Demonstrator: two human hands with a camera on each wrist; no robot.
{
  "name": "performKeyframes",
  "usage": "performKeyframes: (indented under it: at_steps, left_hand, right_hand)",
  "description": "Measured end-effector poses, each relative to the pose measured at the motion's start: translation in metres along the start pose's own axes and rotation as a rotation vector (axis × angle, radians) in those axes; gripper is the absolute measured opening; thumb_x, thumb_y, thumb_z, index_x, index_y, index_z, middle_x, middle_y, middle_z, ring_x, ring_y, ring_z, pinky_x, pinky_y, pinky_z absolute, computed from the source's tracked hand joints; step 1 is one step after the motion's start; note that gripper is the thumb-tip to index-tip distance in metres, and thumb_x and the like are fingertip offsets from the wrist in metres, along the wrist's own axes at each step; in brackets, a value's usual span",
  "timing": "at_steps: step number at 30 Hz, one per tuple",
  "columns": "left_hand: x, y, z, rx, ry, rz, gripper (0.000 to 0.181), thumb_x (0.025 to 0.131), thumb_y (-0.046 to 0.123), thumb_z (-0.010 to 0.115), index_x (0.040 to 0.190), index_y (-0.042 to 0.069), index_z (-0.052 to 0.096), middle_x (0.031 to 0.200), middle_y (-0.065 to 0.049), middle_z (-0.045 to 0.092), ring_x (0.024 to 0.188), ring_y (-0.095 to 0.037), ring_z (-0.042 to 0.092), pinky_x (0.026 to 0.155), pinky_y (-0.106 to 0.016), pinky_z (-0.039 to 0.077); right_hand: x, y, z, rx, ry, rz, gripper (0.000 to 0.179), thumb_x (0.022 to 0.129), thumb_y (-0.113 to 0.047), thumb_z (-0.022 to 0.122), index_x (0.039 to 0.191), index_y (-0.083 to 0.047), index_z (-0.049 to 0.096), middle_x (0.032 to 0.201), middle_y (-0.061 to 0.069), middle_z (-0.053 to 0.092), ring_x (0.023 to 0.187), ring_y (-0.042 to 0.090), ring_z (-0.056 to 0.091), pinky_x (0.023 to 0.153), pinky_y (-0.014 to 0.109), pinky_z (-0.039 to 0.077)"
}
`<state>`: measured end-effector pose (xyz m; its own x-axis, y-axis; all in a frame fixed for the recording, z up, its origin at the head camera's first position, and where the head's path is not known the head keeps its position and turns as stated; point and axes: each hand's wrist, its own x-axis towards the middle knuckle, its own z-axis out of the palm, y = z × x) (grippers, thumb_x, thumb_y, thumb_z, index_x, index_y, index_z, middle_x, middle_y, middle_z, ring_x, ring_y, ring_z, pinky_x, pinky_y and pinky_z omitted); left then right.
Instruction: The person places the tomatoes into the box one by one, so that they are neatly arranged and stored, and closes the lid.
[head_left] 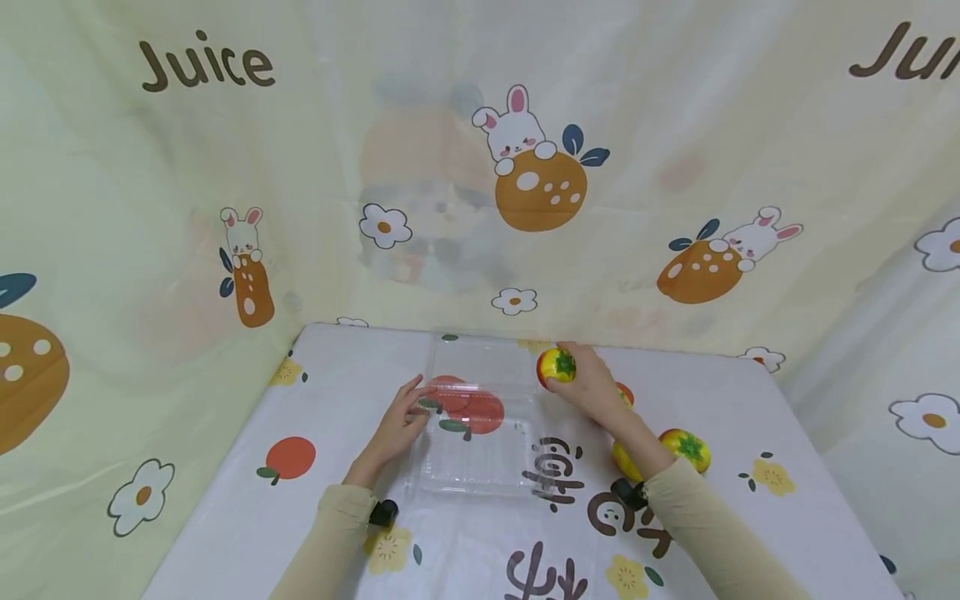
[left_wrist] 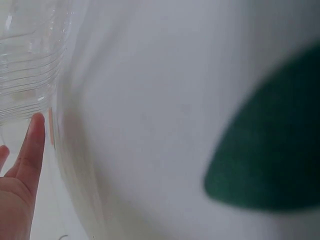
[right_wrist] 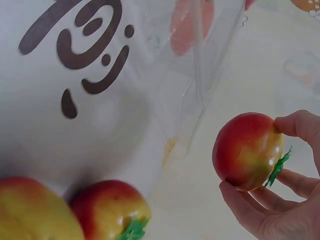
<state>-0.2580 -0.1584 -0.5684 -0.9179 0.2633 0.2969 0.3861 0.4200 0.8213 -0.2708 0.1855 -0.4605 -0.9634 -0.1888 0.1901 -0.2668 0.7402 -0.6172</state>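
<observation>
1. The table (head_left: pixel 247 533) carries everything; its back edge, left edge and right edge are in my view.
2. The clear box (head_left: pixel 480 490) stands between the left and right edges, its lid (head_left: pixel 487 357) folded open toward the back edge. I judge it thin, light and springy: it would slide at a nudge and dent under a squeeze, so its rim or a corner is the place to hold.
3. My left hand (head_left: pixel 397 425) is at the box's left side, fingers mostly straight and a little apart, one fingertip against the plastic and none wrapped round it.
4. My right hand (head_left: pixel 588 383) pinches one fruit between thumb and fingertips, near the table's back edge.
5. Toward the right edge lie three more: a yellow fruit (head_left: pixel 624 462) partly behind my forearm, a leafy fruit (head_left: pixel 686 450), and a third fruit (head_left: pixel 626 394) mostly hidden by my arm.
6. The held fruit (right_wrist: pixel 247 150) is just to the right of the lid and seems clear of the table. Its shine suggests a light, smooth, slightly slippery toy; stiff or soft, I can't tell. Fingertips on opposite sides of its round belly should suit it.
7. Its green leaf (right_wrist: pixel 277 167) looks thin and easily bent, a poor place to grip.
</observation>
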Motion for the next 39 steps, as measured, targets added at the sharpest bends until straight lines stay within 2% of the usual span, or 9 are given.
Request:
performKeyframes:
  at_steps: [3,10,20,26,30,35,39]
  left_hand:
    - [-0.001,-0.001,0.0,0.002,-0.003,0.001,0.049,0.088,-0.003,0.054,0.137,-0.002,0.053,0.155,-0.025,0.029,0.102,-0.04,0.064,0.085,-0.05,0.055]
    - [0.001,-0.004,0.001,-0.003,0.009,0.016,0.049,0.087,-0.003,0.055,0.136,-0.003,0.053,0.154,-0.027,0.029,0.101,-0.039,0.064,0.086,-0.049,0.055]
    - [0.0,-0.004,0.002,0.0,0.008,0.021,0.048,0.087,-0.003,0.054,0.135,-0.002,0.054,0.154,-0.028,0.03,0.101,-0.04,0.065,0.085,-0.048,0.055]
    - [0.001,-0.002,0.002,-0.005,0.003,0.018,0.049,0.088,-0.002,0.055,0.136,0.0,0.054,0.154,-0.028,0.029,0.101,-0.04,0.064,0.086,-0.049,0.055]
    - [0.001,-0.001,0.002,-0.012,-0.008,-0.01,0.049,0.089,-0.002,0.056,0.138,0.001,0.053,0.155,-0.027,0.028,0.103,-0.04,0.064,0.087,-0.05,0.054]
    - [0.001,-0.001,0.003,0.003,-0.002,-0.043,0.048,0.091,-0.001,0.056,0.138,0.004,0.054,0.157,-0.023,0.028,0.104,-0.038,0.064,0.089,-0.049,0.054]
    - [0.001,-0.001,0.003,0.012,0.009,-0.038,0.048,0.09,-0.002,0.056,0.138,0.004,0.055,0.156,-0.022,0.029,0.103,-0.038,0.064,0.089,-0.049,0.053]
  right_hand:
    - [0.001,-0.007,0.006,0.001,-0.015,0.011,0.067,0.084,-0.02,0.073,0.141,0.003,0.046,0.135,0.026,0.05,0.114,0.039,0.05,0.099,0.054,0.043]
    - [0.003,-0.028,0.019,-0.008,-0.056,-0.005,0.063,0.084,-0.022,0.072,0.138,0.0,0.05,0.128,0.022,0.054,0.104,0.033,0.054,0.089,0.048,0.05]
    - [-0.003,-0.053,0.043,0.001,-0.121,-0.023,0.059,0.083,-0.022,0.074,0.136,-0.004,0.053,0.128,0.016,0.054,0.105,0.03,0.054,0.09,0.046,0.052]
    - [-0.006,-0.065,0.061,-0.012,-0.142,-0.059,0.058,0.082,-0.022,0.074,0.134,-0.005,0.056,0.13,0.016,0.055,0.105,0.028,0.055,0.09,0.044,0.053]
    - [-0.009,-0.07,0.072,-0.047,-0.149,-0.101,0.057,0.082,-0.023,0.076,0.133,-0.006,0.057,0.128,0.016,0.056,0.103,0.027,0.056,0.088,0.042,0.054]
    - [-0.011,-0.076,0.08,-0.047,-0.148,-0.154,0.058,0.08,-0.024,0.077,0.131,-0.004,0.059,0.125,0.017,0.057,0.098,0.026,0.056,0.082,0.041,0.054]
    - [-0.013,-0.08,0.083,-0.041,-0.148,-0.174,0.059,0.079,-0.022,0.078,0.131,-0.003,0.059,0.124,0.018,0.058,0.099,0.026,0.057,0.083,0.042,0.054]
